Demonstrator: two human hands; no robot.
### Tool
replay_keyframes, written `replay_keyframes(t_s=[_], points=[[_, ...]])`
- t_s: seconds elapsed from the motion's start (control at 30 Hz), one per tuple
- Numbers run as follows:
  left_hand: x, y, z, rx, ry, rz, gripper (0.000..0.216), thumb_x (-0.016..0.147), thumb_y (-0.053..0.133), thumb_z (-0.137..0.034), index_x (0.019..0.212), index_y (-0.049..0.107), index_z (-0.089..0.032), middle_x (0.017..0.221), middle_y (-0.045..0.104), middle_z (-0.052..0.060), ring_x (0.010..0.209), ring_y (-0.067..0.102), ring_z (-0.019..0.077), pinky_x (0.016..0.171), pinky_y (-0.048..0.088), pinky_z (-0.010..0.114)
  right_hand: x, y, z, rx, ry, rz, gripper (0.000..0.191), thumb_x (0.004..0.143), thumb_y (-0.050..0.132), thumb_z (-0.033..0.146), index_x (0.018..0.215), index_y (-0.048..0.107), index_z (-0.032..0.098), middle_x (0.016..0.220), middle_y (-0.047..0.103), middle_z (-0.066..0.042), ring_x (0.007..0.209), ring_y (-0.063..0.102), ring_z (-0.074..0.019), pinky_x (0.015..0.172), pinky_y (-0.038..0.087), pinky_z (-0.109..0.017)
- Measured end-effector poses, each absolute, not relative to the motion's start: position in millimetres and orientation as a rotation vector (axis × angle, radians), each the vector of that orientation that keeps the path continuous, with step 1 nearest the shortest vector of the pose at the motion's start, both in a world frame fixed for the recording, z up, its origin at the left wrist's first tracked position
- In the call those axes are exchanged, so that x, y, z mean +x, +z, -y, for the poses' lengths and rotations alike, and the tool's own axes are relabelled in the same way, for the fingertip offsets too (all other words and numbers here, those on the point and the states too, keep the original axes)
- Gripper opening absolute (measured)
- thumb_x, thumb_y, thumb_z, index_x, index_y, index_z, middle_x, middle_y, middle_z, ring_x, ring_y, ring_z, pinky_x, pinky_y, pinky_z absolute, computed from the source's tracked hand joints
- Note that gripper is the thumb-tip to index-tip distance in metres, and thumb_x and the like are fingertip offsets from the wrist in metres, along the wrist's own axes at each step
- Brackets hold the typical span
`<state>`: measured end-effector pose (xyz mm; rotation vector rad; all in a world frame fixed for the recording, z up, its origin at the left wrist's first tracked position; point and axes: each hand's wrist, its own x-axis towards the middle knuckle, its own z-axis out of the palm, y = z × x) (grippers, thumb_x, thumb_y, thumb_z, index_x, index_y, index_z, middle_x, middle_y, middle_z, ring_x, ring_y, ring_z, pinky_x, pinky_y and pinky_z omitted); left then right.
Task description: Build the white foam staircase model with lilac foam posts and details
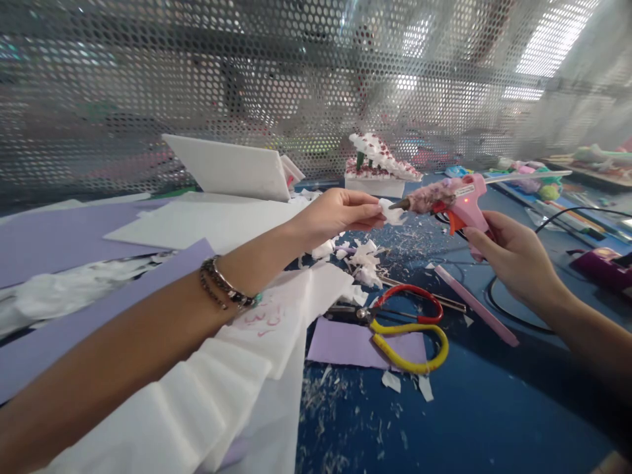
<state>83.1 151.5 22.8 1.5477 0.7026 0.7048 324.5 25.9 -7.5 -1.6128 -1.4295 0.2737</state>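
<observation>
Between its fingertips my left hand point(348, 209) pinches a small white paper piece point(394, 212). The nozzle of a pink glue gun point(467, 201) points left and meets or nearly meets that piece; I cannot tell if they touch. My right hand point(518, 253) is wrapped around the gun's handle, by the orange trigger. A clear glue stick point(526, 176) sticks out of the gun's back, and a small light glows on its side. Below the hands, scissors point(409, 322) with one red and one yellow handle lie partly on a purple paper strip point(340, 342).
White crumpled scraps point(365, 260) litter the blue table point(474, 421). White sheets point(291, 329) and purple sheets point(74, 230) spread at left. A white board point(232, 168) leans behind. A decorated white model point(378, 161) stands at the back. A pink stick point(476, 306) and black cable point(513, 313) lie right.
</observation>
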Motion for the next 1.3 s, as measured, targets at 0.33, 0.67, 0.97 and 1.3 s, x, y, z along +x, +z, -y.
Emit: replay_keyframes(t_s=[0.33, 0.67, 0.97, 1.3], points=[[87, 24, -143, 1.54, 0.729, -0.665, 0.012, 0.075, 0.067, -0.016, 0.086, 0.064, -0.013, 0.084, 0.071, 0.004, 0.08, 0.066, 0.011, 0.08, 0.052, 0.026, 324, -7, -26, -1.603, 0.267, 1.423, 0.021, 0.082, 0.056, 0.038, 0.091, 0.059, 0.02, 0.06, 0.046, 0.006, 0.051, 0.04, -0.0069, 0.048, 0.031, -0.023], [87, 19, -142, 1.554, 0.658, -0.578, 0.018, 0.072, 0.072, -0.029, 0.076, 0.066, -0.013, 0.084, 0.069, 0.002, 0.077, 0.063, 0.0079, 0.082, 0.049, 0.023, 322, -7, -26, -1.578, 0.292, 1.402, 0.024, 0.082, 0.056, 0.039, 0.097, 0.06, 0.02, 0.064, 0.049, 0.005, 0.053, 0.044, -0.0071, 0.05, 0.035, -0.023], [92, 20, -132, 1.45, 0.617, -0.629, 0.01, 0.078, 0.067, -0.022, 0.077, 0.067, -0.012, 0.078, 0.068, 0.001, 0.067, 0.06, 0.0049, 0.075, 0.048, 0.02, 318, -12, -26, -1.532, 0.326, 1.395, 0.025, 0.082, 0.057, 0.041, 0.096, 0.06, 0.021, 0.063, 0.05, 0.005, 0.052, 0.046, -0.0081, 0.05, 0.037, -0.023], [91, 20, -131, 1.525, 0.542, -0.687, 0.019, 0.079, 0.063, -0.027, 0.066, 0.06, -0.014, 0.067, 0.06, -0.001, 0.057, 0.053, 0.0051, 0.065, 0.047, 0.02, 318, -12, -27, -1.497, 0.32, 1.352, 0.022, 0.082, 0.058, 0.038, 0.095, 0.06, 0.021, 0.064, 0.052, 0.005, 0.053, 0.05, -0.0082, 0.052, 0.044, -0.023]])
